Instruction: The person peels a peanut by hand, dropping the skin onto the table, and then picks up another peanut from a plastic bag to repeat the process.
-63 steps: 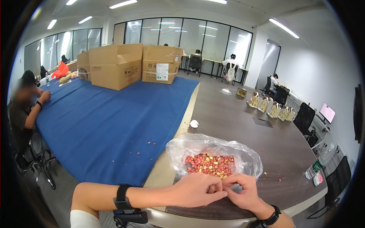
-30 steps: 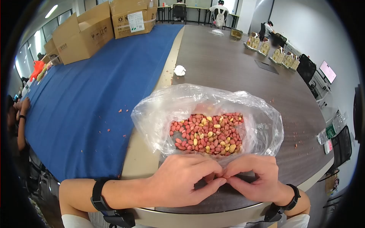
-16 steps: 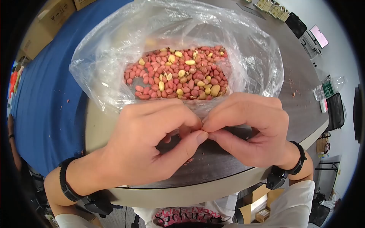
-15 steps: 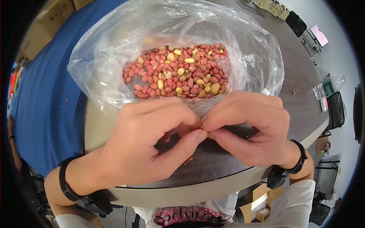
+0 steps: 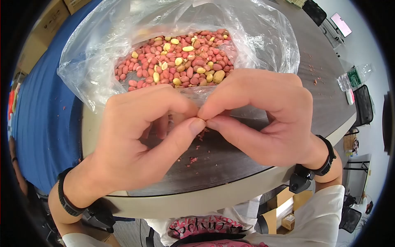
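Note:
My left hand and my right hand meet fingertip to fingertip over the table's near side. Thumb and forefinger of each are pinched together on a peanut, of which only a small pale sliver shows between the tips. Just beyond the hands lies an open clear plastic bag. Inside it are many loose peanuts, most with red skins and several bare and yellow. Below the fingertips, flakes of red peanut skin are scattered on the dark tabletop.
The dark table has a curved pale edge close to my body. Blue cloth covers the left side. To the right are a plastic bottle, more skin crumbs and a black chair. An open cardboard box stands below the edge.
Both hands sit slightly higher and further left in view, still pinched together. The bag and peanuts have shifted up and left with the camera's movement. More skin flakes show beneath the fingers.

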{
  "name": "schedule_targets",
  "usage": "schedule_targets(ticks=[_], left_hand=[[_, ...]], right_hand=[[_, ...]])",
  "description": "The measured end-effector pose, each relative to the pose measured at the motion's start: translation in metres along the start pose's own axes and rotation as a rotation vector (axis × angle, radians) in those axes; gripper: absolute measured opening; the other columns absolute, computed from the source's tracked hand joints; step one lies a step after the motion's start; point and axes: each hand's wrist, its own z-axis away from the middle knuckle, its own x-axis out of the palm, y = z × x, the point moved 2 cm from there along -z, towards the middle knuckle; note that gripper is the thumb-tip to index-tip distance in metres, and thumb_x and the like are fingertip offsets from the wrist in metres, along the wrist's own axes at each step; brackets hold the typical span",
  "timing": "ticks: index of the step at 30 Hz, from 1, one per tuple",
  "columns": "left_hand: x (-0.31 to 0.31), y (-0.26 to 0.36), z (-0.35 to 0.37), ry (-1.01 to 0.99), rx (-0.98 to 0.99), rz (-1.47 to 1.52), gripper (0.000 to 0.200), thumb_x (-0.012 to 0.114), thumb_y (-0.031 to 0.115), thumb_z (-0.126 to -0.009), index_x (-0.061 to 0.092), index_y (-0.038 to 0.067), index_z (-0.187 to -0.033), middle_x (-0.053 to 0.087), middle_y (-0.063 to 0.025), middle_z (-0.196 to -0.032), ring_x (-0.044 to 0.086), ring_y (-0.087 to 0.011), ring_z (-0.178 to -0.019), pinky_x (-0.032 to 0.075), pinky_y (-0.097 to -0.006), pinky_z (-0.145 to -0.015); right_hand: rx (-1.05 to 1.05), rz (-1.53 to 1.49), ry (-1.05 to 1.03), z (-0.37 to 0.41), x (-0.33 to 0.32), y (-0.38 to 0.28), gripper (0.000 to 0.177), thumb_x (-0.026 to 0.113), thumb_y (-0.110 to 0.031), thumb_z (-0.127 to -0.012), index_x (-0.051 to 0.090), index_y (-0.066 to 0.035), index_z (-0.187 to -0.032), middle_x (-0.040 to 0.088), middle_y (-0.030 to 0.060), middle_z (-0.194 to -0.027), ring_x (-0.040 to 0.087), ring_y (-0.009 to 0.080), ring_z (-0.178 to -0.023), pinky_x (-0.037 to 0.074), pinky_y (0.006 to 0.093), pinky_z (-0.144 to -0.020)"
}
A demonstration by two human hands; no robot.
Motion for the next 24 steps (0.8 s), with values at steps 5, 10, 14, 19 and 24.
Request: schedule_targets(ticks=[5,10,14,19,24], left_hand=[[0.0003,-0.0005,-0.0001,0.025,0.014,0.04,0.005,0.07,0.003,-0.09,0.067,0.0,-0.091,0.066,-0.0021,-0.077,0.052,-0.0055,-0.061,0.039,-0.0217,-0.054],[-0.0001,0.0005,-0.0006,0.022,0.021,-0.008,0.005,0.07,0.003,-0.09,0.068,0.0,-0.091,0.065,-0.0025,-0.076,0.051,-0.0053,-0.059,0.038,-0.0215,-0.053],[0.0024,0.0015,0.0007,0.016,0.012,0.02,0.004,0.07,0.002,-0.089,0.068,0.0,-0.091,0.062,-0.0024,-0.073,0.052,-0.0057,-0.058,0.038,-0.0218,-0.052],[0.0011,0.0011,-0.0004,0.01,0.068,-0.08,0.007,0.072,-0.002,-0.085,0.067,0.002,-0.09,0.06,-0.0023,-0.07,0.052,-0.0077,-0.054,0.036,-0.0233,-0.048],[0.0051,-0.0027,0.0009,0.059,0.142,-0.028,0.01,0.074,-0.002,-0.083,0.067,0.001,-0.089,0.061,-0.0037,-0.071,0.053,-0.0112,-0.053,0.038,-0.0257,-0.047]], right_hand=[[-0.001,-0.011,0.002,0.0001,-0.0004,0.0,0.02,0.07,0.014,-0.074,0.073,0.002,-0.09,0.072,0.0104,-0.08,0.069,0.0191,-0.071,0.053,0.0279,-0.064],[0.027,-0.03,-0.028,0.0,0.0005,0.0013,0.02,0.07,0.015,-0.074,0.073,0.002,-0.089,0.072,0.0109,-0.081,0.069,0.0196,-0.072,0.052,0.0285,-0.065],[0.015,-0.039,-0.035,0.0007,0.0009,0.0011,0.021,0.069,0.015,-0.073,0.073,0.002,-0.089,0.072,0.0111,-0.081,0.069,0.0205,-0.072,0.053,0.0296,-0.065],[0.0,-0.022,-0.101,-0.0024,-0.0018,-0.0001,0.022,0.07,0.016,-0.072,0.073,0.002,-0.088,0.072,0.0113,-0.08,0.069,0.0212,-0.071,0.053,0.0302,-0.064],[0.011,0.029,-0.102,-0.0036,-0.0015,-0.0041,0.022,0.071,0.016,-0.071,0.072,0.001,-0.086,0.072,0.0109,-0.08,0.07,0.0215,-0.072,0.054,0.0297,-0.065]])
